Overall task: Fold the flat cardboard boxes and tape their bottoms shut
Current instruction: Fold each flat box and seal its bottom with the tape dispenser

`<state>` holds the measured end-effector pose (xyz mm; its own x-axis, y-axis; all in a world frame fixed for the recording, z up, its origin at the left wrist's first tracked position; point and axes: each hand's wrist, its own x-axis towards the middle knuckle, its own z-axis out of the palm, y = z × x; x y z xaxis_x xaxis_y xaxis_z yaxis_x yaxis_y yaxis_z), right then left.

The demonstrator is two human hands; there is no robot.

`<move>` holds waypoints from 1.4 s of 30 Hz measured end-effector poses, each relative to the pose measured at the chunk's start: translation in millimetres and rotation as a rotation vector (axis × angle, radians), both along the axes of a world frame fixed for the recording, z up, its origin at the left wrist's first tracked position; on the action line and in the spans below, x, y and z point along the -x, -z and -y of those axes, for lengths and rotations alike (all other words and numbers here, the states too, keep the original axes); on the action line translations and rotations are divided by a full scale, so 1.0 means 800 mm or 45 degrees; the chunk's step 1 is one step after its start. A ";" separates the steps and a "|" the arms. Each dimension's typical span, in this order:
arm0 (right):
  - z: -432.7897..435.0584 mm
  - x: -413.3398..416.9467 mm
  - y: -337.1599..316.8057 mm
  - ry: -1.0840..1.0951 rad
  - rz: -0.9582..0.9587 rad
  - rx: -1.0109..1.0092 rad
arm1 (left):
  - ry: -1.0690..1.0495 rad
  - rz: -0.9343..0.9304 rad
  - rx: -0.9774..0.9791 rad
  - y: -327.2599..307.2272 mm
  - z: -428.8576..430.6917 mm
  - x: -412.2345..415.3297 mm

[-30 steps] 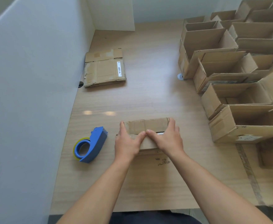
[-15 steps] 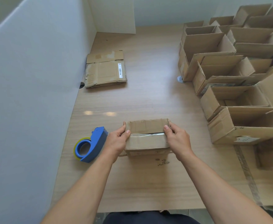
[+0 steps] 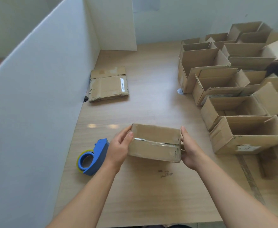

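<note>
Now clamping the box (image 3: pixel 154 152) between the left hand (image 3: pixel 118 150) and the right hand (image 3: pixel 190 150), one at each short end, left thumb lying on the upturned face, right fingers mostly hiding behind the far end. Holding well apart, not together as a second ago, when pressing side by side on the middle of the seam, seemingly rubbing the tape down. Having slid outward to the ends half a second back, now tilting the box, right end dipping toward the body, and seemingly raising it off the table (image 3: pixel 151 198), though not showing for certain whether clear of the wood.

Presenting the taped bottom upward: a clear strip (image 3: pixel 153 142) running the length of the seam and turning down over the right end. Judging from that, finishing the sealing of this box and passing on to turning it over or carrying it off.

Leaving the dispenser (image 3: pixel 93 157) lying untouched just beside the left wrist. Probably heading right next, toward the folded boxes (image 3: pixel 250 129) standing open-topped in rows along that side.

Farther back, by the white partition (image 3: pixel 36 96), still waiting: a stack (image 3: pixel 108 84) of flat cardboard, well apart from both hands, meaning more folding and taping yet to do.
</note>
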<state>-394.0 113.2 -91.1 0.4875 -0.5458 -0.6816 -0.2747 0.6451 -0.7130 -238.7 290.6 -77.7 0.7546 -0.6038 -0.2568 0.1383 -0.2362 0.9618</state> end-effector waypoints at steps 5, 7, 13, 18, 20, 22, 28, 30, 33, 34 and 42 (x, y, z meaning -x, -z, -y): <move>0.008 0.010 -0.011 -0.028 0.231 0.015 | -0.031 -0.033 0.022 -0.007 0.004 -0.005; 0.010 0.012 -0.016 -0.017 0.279 0.064 | -0.011 0.048 -0.056 -0.007 0.006 -0.005; 0.005 0.011 -0.028 -0.138 0.193 0.396 | 0.182 0.404 -0.233 0.002 -0.001 0.003; 0.012 0.027 -0.014 -0.129 0.208 0.512 | 0.262 0.326 -0.223 0.018 -0.013 0.015; 0.011 0.039 -0.002 -0.157 0.160 0.603 | 0.227 0.261 -0.227 0.021 -0.016 0.022; 0.007 0.051 0.008 -0.186 0.079 0.691 | 0.225 0.249 -0.231 0.022 -0.019 0.031; 0.007 0.071 0.016 -0.190 0.068 0.818 | 0.131 0.348 -0.191 0.026 -0.032 0.050; 0.007 0.069 0.013 -0.235 0.041 0.863 | 0.129 0.343 -0.196 0.026 -0.033 0.056; 0.005 0.069 0.012 -0.310 0.031 0.852 | -0.016 0.207 -0.119 0.026 -0.033 0.055; 0.004 0.071 0.013 -0.318 0.042 0.805 | -0.033 0.189 -0.112 0.022 -0.033 0.055; -0.004 0.084 0.001 -0.286 0.353 0.600 | 0.066 0.253 -0.097 0.013 -0.037 0.067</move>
<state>-461.6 116.6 -91.8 0.7513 -0.6217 -0.2215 -0.1303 0.1893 -0.9732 -292.3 320.0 -88.2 0.7636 -0.6274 -0.1525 -0.0663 -0.3112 0.9480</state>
